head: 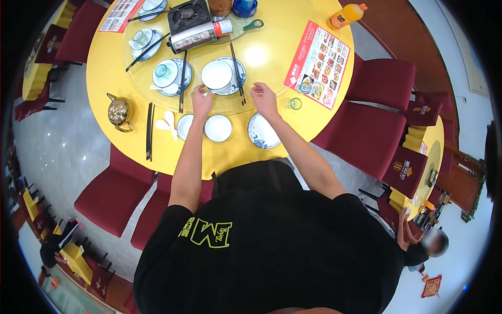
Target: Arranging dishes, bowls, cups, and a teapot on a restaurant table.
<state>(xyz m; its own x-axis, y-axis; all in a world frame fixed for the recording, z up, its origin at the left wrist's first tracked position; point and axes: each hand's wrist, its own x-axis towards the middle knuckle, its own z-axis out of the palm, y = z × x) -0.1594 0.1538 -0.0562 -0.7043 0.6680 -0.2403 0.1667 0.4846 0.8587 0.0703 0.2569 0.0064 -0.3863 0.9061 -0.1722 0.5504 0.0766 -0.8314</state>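
My left hand (202, 100) reaches over the table edge of the glass turntable, its fingers on what looks like a white spoon (207, 94) beside a white bowl (216, 75). That bowl sits on a blue-patterned plate (240, 70), with black chopsticks (237, 72) laid across the plate's right side. My right hand (263, 96) hovers right of the chopstick tips, fingers curled and apart, holding nothing visible. Nearer me are two white bowls (218, 128), a blue-patterned plate (263, 131), white spoons (168, 122) and another pair of chopsticks (149, 133).
A brass-coloured teapot (119, 112) stands at left. Place settings, a portable gas stove (190, 19) and a bottle opener (253, 25) lie on the turntable. Right are a menu sheet (319, 64), glasses (294, 103) and an orange drink bottle (347, 16). Maroon chairs (361, 133) surround the table; people are farther off.
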